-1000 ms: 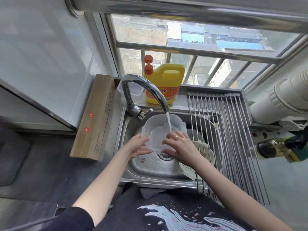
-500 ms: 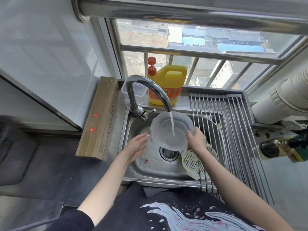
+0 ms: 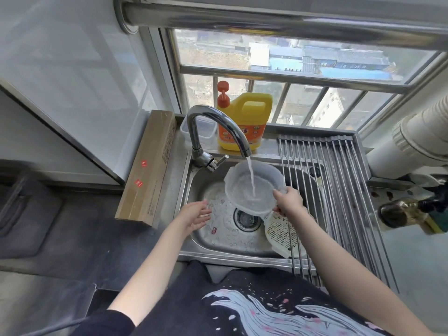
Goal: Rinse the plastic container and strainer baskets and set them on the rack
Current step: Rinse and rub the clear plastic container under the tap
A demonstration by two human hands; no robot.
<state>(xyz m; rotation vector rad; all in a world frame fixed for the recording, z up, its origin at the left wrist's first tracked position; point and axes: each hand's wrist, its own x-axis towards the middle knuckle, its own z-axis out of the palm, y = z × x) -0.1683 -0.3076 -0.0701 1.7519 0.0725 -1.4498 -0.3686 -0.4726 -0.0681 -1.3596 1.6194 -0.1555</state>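
A clear plastic container (image 3: 240, 190) hangs over the steel sink (image 3: 194, 180), tilted with its opening toward me. Water from the faucet (image 3: 218, 127) runs into it. My right hand (image 3: 288, 201) grips its right rim. My left hand (image 3: 196, 214) hovers over the left part of the basin, fingers straight, holding nothing and apart from the container. A white strainer basket (image 3: 281, 234) leans in the sink's right side, partly under the roll-up rack (image 3: 339, 190), which covers the right of the sink and carries nothing.
A yellow detergent jug (image 3: 242, 122) and a small clear tub (image 3: 201, 128) stand on the ledge behind the faucet. A long cardboard box (image 3: 148, 168) lies left of the sink. A dark oil bottle (image 3: 402, 212) lies at right, below a white pipe (image 3: 409, 141).
Both hands held the container at first; my left hand has let go and drawn back left. My right hand shifted to the right rim and tilted the container under the stream.
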